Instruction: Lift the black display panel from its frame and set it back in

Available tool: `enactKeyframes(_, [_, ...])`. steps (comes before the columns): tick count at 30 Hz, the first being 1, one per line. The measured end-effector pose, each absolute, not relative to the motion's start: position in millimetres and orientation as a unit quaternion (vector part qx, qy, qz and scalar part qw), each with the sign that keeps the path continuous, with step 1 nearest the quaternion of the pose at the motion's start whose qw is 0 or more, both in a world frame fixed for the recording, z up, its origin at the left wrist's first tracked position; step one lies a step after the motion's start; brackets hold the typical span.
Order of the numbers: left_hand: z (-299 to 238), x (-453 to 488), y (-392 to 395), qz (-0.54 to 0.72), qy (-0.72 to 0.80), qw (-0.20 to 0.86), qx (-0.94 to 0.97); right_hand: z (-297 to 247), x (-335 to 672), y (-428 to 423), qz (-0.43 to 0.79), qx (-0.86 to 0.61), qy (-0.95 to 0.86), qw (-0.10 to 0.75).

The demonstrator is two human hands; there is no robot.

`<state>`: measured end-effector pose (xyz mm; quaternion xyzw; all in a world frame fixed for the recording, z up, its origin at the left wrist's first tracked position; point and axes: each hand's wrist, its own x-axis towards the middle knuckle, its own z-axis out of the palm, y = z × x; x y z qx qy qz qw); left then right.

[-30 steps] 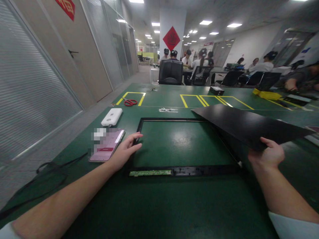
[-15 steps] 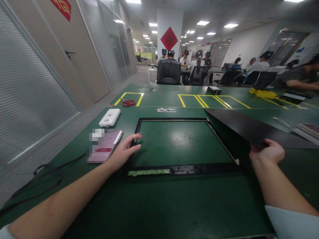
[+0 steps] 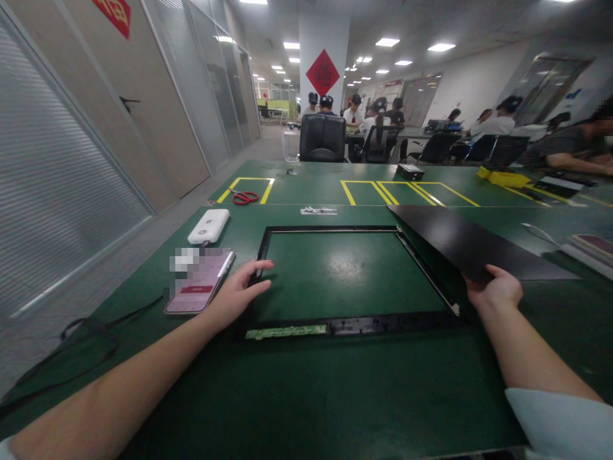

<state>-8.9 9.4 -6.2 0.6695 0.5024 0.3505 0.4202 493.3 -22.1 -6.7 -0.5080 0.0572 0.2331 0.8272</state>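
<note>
A black rectangular frame [image 3: 335, 228] lies flat on the green table [image 3: 335, 396], with a green circuit strip [image 3: 286, 332] along its near edge. My left hand [image 3: 237, 294] rests on the frame's left side, fingers stretched out flat. My right hand [image 3: 495, 291] grips the near edge of a thin black panel [image 3: 469, 243], thumb on top. The panel lies low and nearly flat just right of the frame, close over the table.
A phone [image 3: 198, 281] and a white power bank [image 3: 208, 225] lie left of the frame, with a black cable [image 3: 86, 329] beyond. Red scissors [image 3: 244, 197] sit in a yellow-taped box. Small parts [image 3: 317, 210], a black box [image 3: 408, 170], office chairs and seated people are farther back.
My right hand has carried the black panel down and rightward, off the frame's corner, until it lies almost flat beside the frame. My left hand has stayed on the frame.
</note>
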Motion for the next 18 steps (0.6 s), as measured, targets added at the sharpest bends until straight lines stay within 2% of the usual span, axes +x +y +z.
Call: enactKeyframes(18, [-5.2, -9.8, 9.9, 0.353, 0.484, 0.392, 0.698, -3.6, 487.2, -21.6, 0.268, -0.485, 0.021, 0.832])
